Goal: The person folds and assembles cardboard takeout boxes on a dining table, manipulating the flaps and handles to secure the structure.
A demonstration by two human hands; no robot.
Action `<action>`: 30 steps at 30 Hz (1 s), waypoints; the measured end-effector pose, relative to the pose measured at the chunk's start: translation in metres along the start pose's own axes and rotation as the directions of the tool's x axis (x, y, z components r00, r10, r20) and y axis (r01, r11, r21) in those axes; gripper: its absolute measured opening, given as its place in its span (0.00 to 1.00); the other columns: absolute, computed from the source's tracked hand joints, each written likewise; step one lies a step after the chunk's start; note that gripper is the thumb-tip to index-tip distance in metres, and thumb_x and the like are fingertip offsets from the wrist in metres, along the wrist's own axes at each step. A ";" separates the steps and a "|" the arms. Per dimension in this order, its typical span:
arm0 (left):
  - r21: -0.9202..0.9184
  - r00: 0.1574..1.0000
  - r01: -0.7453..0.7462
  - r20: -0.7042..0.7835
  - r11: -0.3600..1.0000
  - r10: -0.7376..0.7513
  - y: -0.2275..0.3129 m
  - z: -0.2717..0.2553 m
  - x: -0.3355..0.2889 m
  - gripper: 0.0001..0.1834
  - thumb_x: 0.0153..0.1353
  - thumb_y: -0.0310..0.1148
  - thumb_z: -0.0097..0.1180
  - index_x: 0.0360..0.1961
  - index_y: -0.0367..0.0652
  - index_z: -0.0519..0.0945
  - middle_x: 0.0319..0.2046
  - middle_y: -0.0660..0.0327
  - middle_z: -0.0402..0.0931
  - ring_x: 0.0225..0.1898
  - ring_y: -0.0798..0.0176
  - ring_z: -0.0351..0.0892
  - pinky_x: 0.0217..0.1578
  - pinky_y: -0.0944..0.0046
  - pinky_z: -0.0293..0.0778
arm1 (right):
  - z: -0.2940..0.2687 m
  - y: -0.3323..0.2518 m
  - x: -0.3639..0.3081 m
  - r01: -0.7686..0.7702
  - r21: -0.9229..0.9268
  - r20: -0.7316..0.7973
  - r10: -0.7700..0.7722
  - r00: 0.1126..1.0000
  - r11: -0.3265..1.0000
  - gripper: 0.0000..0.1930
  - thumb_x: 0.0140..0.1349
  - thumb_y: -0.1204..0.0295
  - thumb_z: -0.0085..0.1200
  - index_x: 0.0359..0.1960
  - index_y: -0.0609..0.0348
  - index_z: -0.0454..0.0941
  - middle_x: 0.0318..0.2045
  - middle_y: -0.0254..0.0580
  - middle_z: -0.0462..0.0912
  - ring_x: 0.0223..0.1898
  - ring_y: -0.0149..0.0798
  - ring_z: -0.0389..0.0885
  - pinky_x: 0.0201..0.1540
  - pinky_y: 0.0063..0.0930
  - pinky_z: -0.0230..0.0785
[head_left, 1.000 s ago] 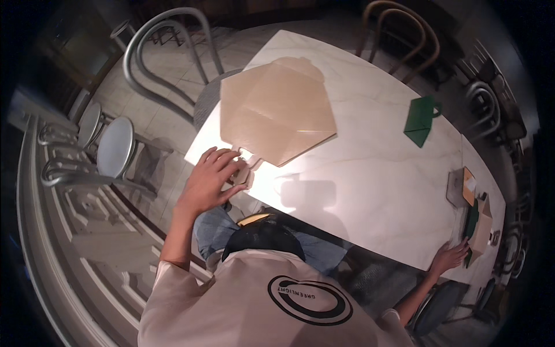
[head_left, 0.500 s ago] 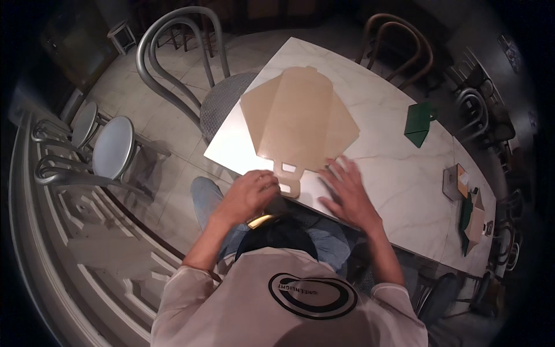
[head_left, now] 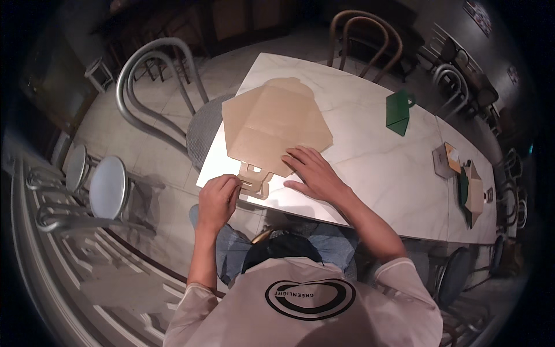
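Note:
A flat, creased brown cardboard box blank [head_left: 277, 118] lies on the marble-topped table [head_left: 370, 173] in front of me. Slotted handle tabs [head_left: 252, 182] stick out from its near end, close to the table's edge. My left hand [head_left: 218, 196] is closed at the left side of these tabs, its fingertips pinching the cardboard. Part of the tab is hidden by those fingers. My right hand [head_left: 312, 176] rests with fingers stretched out, the fingertips touching the blank's near right edge and the thumb apart on the table.
A green folded carton with a handle [head_left: 398, 113] stands at the far right of the table. Beyond it are a small box with an orange side [head_left: 447, 160] and an open green-and-brown carton [head_left: 473, 199]. A grey metal chair [head_left: 202, 130] stands left, a brown one [head_left: 365, 43] behind.
The view has shifted, so the whole table appears turned and moved. My left hand has closed on the tab's left side, and my right fingers now lie on the blank's near edge.

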State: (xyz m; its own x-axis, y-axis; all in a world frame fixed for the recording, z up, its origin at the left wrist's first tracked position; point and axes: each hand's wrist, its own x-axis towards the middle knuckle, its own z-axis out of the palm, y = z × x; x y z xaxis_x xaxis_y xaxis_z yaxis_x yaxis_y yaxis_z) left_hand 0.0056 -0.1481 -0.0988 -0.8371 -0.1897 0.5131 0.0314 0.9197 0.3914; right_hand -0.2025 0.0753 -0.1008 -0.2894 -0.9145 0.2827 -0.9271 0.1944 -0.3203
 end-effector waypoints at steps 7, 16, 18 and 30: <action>-0.124 0.985 0.170 0.030 0.978 -0.168 0.001 0.043 0.028 0.45 0.62 0.36 0.67 0.74 0.33 0.57 0.71 0.32 0.58 0.72 0.31 0.60 0.71 0.46 0.61 | 0.038 0.069 0.075 -0.137 -0.190 -0.310 0.073 0.948 0.972 0.23 0.69 0.54 0.56 0.56 0.60 0.80 0.58 0.52 0.80 0.62 0.55 0.75 0.67 0.49 0.66; 0.316 0.947 0.232 0.142 0.920 -0.287 0.000 0.088 0.057 0.43 0.70 0.62 0.50 0.74 0.40 0.64 0.74 0.37 0.57 0.76 0.32 0.51 0.75 0.38 0.46 | 0.037 0.096 0.150 -0.062 -0.223 -0.383 -0.029 0.923 0.973 0.10 0.71 0.63 0.54 0.36 0.57 0.78 0.33 0.44 0.84 0.38 0.50 0.85 0.42 0.47 0.78; 0.299 0.953 0.219 0.138 0.929 -0.270 -0.007 0.095 0.071 0.42 0.71 0.62 0.50 0.74 0.42 0.66 0.74 0.38 0.57 0.76 0.32 0.50 0.76 0.38 0.45 | 0.014 0.103 0.136 -0.060 -0.170 -0.627 -0.061 0.776 0.984 0.09 0.70 0.66 0.57 0.34 0.56 0.78 0.30 0.44 0.83 0.36 0.48 0.85 0.38 0.42 0.78; 0.078 0.929 -0.308 0.239 0.948 0.282 0.047 0.070 0.043 0.35 0.55 0.35 0.70 0.66 0.48 0.74 0.68 0.51 0.67 0.73 0.38 0.59 0.74 0.38 0.53 | -0.065 0.014 -0.159 -0.123 0.019 -0.334 0.122 0.935 0.992 0.08 0.67 0.72 0.59 0.43 0.63 0.81 0.49 0.50 0.84 0.56 0.56 0.79 0.63 0.51 0.69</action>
State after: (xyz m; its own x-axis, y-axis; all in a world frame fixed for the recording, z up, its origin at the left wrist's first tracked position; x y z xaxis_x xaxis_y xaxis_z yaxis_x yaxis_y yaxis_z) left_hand -0.0671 -0.0884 -0.1119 -0.8996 0.1654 0.4041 0.2451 0.9572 0.1537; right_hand -0.1851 0.2469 -0.0913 -0.4629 -0.7127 0.5270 -0.8801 0.2985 -0.3693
